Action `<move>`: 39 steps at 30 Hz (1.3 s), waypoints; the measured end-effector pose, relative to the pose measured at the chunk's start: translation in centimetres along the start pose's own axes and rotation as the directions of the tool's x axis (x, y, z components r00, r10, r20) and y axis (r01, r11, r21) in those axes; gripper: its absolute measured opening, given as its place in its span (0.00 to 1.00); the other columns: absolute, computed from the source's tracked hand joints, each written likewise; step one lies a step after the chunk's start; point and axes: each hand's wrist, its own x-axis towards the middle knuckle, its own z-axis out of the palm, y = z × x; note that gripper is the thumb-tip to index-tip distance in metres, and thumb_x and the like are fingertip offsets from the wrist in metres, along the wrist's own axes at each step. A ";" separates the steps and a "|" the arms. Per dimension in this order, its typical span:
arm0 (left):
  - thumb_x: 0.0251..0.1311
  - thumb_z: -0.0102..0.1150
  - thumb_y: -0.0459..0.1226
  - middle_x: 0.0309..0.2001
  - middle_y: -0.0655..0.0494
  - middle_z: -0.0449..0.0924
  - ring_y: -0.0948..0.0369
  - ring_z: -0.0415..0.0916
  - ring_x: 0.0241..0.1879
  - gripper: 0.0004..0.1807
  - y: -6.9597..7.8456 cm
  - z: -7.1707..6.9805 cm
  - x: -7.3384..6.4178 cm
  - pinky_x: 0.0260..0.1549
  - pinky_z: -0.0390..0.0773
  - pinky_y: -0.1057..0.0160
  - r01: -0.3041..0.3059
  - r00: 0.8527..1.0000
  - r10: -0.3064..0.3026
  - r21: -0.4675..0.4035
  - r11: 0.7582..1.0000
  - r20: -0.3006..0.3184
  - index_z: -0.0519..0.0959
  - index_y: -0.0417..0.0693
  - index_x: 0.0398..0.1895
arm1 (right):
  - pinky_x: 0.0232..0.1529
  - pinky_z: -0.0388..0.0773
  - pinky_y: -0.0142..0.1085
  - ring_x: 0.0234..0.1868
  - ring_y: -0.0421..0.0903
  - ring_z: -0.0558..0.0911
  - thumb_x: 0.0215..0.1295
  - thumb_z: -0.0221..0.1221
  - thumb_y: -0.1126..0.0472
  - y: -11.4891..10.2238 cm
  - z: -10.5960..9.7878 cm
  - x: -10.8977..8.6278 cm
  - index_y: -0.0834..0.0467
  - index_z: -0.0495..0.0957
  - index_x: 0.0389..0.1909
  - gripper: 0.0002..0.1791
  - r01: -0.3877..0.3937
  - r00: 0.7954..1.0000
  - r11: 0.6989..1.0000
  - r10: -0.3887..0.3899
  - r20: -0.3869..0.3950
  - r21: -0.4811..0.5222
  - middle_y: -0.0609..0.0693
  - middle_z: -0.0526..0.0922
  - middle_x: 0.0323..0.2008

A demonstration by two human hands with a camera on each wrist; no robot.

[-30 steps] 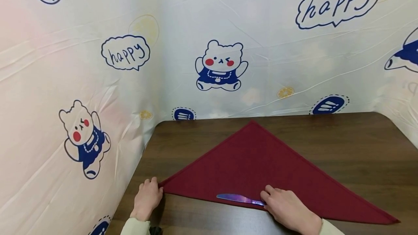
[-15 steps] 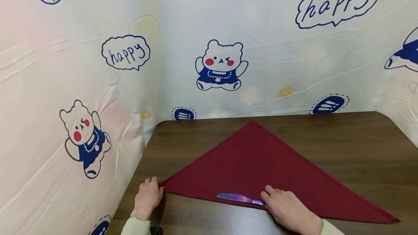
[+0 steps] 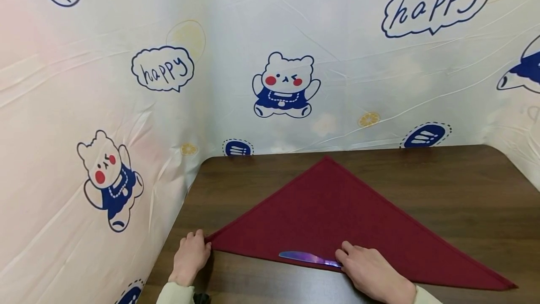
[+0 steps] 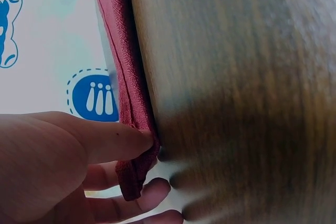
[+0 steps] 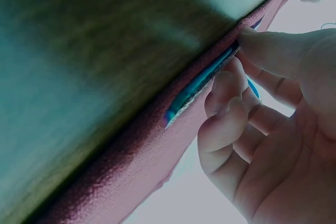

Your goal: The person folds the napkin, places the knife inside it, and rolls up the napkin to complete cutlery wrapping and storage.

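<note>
A dark red cloth napkin (image 3: 333, 215), folded into a triangle, lies flat with its point toward the back of the table. My left hand (image 3: 190, 254) is at its left corner; in the left wrist view the thumb and fingers pinch that corner (image 4: 132, 171). Along the front folded edge rests a shiny purple-blue table knife (image 3: 305, 257), blade pointing left. My right hand (image 3: 373, 269) pinches the knife's handle (image 5: 197, 85) between thumb and fingers, just over the fold. Part of the handle is hidden under the right hand in the head view.
The brown wooden table (image 3: 447, 186) extends beyond the napkin on all sides. A pale curtain (image 3: 337, 22) printed with bears and "happy" bubbles hangs behind the table and along its left side.
The knife and my right hand have shifted very slightly to the left. My left hand and the napkin stay where they were.
</note>
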 end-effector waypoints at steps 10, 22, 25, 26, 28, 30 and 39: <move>0.60 0.59 0.37 0.36 0.38 0.74 0.40 0.72 0.39 0.11 -0.1 0.1 -0.1 0.32 0.74 0.40 0.004 1.000 -0.004 -0.008 1.000 -0.006 0.74 0.37 0.36 | 0.14 0.61 0.30 0.16 0.39 0.66 0.48 0.66 0.60 0.1 -0.2 -0.3 0.50 0.67 0.21 0.14 -0.022 1.000 1.000 0.022 0.014 -0.007 0.42 0.65 0.21; 0.60 0.58 0.37 0.37 0.38 0.75 0.41 0.72 0.40 0.11 -0.2 0.0 -0.1 0.34 0.74 0.40 0.008 1.000 -0.008 -0.010 1.000 -0.001 0.74 0.36 0.37 | 0.16 0.63 0.31 0.16 0.39 0.66 0.51 0.66 0.61 0.5 -1.0 -0.5 0.50 0.67 0.22 0.14 -0.100 0.988 0.994 0.093 0.126 0.049 0.41 0.65 0.22; 0.60 0.58 0.37 0.37 0.38 0.75 0.41 0.72 0.39 0.11 -0.2 0.1 -0.1 0.34 0.74 0.40 0.008 1.000 -0.008 -0.008 1.000 -0.001 0.74 0.36 0.37 | 0.16 0.62 0.31 0.16 0.38 0.65 0.50 0.66 0.62 0.6 -1.0 -0.7 0.51 0.67 0.22 0.14 -0.100 0.988 0.993 0.092 0.123 0.058 0.41 0.64 0.22; 0.60 0.58 0.37 0.37 0.38 0.75 0.41 0.72 0.39 0.11 -0.2 0.1 0.0 0.34 0.74 0.40 0.007 1.000 -0.007 -0.007 1.000 0.000 0.74 0.36 0.37 | 0.16 0.62 0.31 0.16 0.38 0.65 0.50 0.66 0.62 0.6 -1.0 -0.7 0.50 0.67 0.22 0.14 -0.099 0.989 0.994 0.092 0.117 0.055 0.41 0.64 0.22; 0.60 0.58 0.37 0.37 0.38 0.75 0.41 0.72 0.40 0.11 -0.1 0.1 0.0 0.34 0.74 0.40 0.006 1.000 -0.006 -0.006 1.000 0.006 0.74 0.36 0.37 | 0.16 0.62 0.31 0.16 0.38 0.65 0.50 0.66 0.62 0.7 -0.9 -0.8 0.50 0.67 0.22 0.14 -0.097 0.990 0.994 0.091 0.111 0.051 0.41 0.64 0.21; 0.60 0.58 0.38 0.36 0.39 0.75 0.41 0.72 0.39 0.11 -0.3 0.2 0.2 0.33 0.74 0.41 0.003 1.000 -0.003 -0.008 1.000 0.017 0.74 0.37 0.36 | 0.16 0.62 0.30 0.16 0.39 0.65 0.49 0.66 0.62 0.7 -0.8 -0.9 0.50 0.66 0.21 0.15 -0.095 0.991 0.994 0.091 0.100 0.045 0.41 0.64 0.21; 0.58 0.62 0.40 0.29 0.47 0.76 0.52 0.74 0.29 0.11 -1.3 -0.3 0.7 0.28 0.73 0.52 -0.009 0.999 0.011 -0.046 0.999 0.040 0.78 0.39 0.29 | 0.17 0.62 0.30 0.17 0.39 0.65 0.48 0.65 0.62 0.7 -0.5 -0.8 0.50 0.67 0.21 0.14 -0.058 0.997 0.998 0.056 0.061 0.030 0.41 0.64 0.21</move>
